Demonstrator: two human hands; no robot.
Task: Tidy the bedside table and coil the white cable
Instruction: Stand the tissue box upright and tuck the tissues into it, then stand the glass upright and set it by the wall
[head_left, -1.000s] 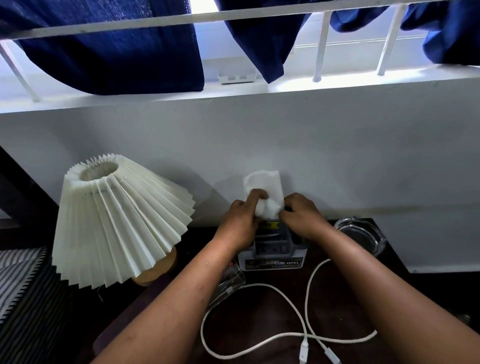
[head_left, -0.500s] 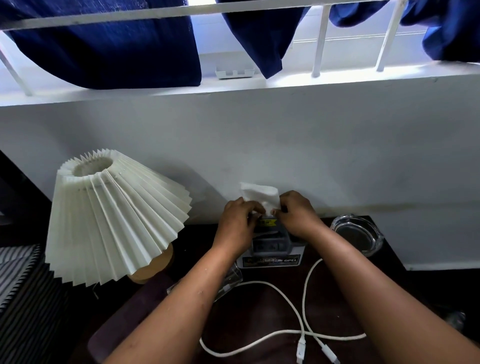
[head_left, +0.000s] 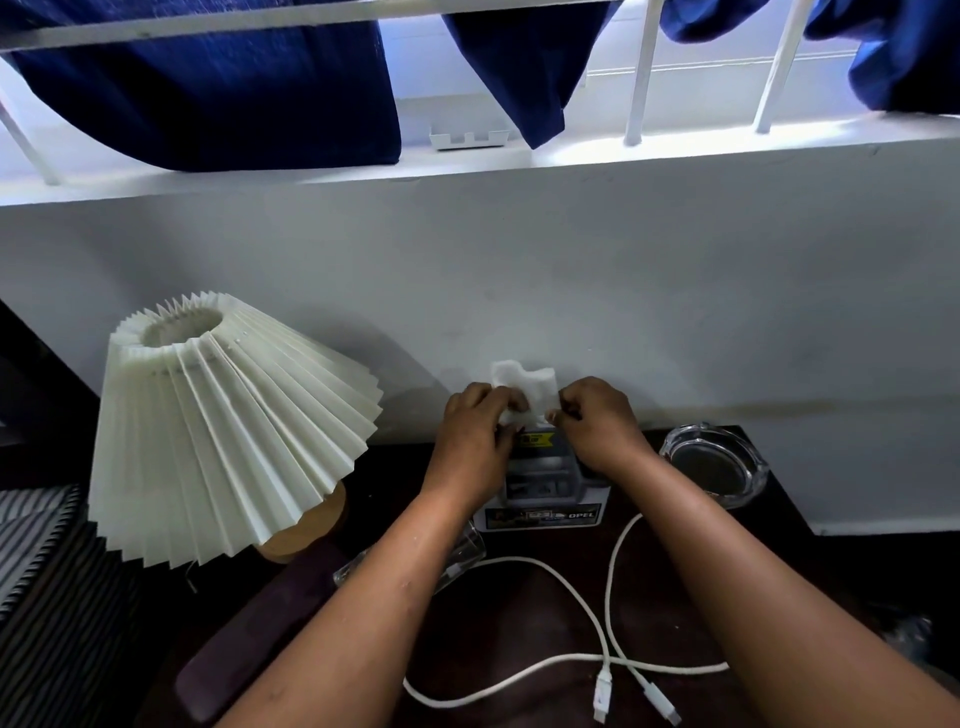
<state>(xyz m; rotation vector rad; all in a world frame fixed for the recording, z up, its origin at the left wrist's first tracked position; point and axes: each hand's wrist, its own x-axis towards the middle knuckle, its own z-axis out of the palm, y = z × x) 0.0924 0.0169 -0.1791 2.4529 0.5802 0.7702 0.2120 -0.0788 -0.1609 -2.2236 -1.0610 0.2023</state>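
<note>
On the dark bedside table (head_left: 519, 634) a grey tissue box (head_left: 543, 486) stands against the white wall. A white tissue (head_left: 527, 384) sticks up from its top. My left hand (head_left: 475, 431) and my right hand (head_left: 597, 421) both pinch the tissue's lower part, one on each side, just above the box. The white cable (head_left: 592, 618) lies loose on the near part of the table in crossing loops, with its two plugs (head_left: 602, 693) at the front edge. Neither hand touches the cable.
A pleated cream lamp shade (head_left: 228, 421) on a wooden base (head_left: 306, 530) stands at the left. A glass ashtray (head_left: 714, 462) sits at the back right corner. A clear glass (head_left: 467, 553) lies under my left forearm. Striped bedding (head_left: 36, 540) is at far left.
The tissue stands lower and more crumpled than a second ago. Both hands have shifted their pinch on it, staying above the box. The cable has not moved.
</note>
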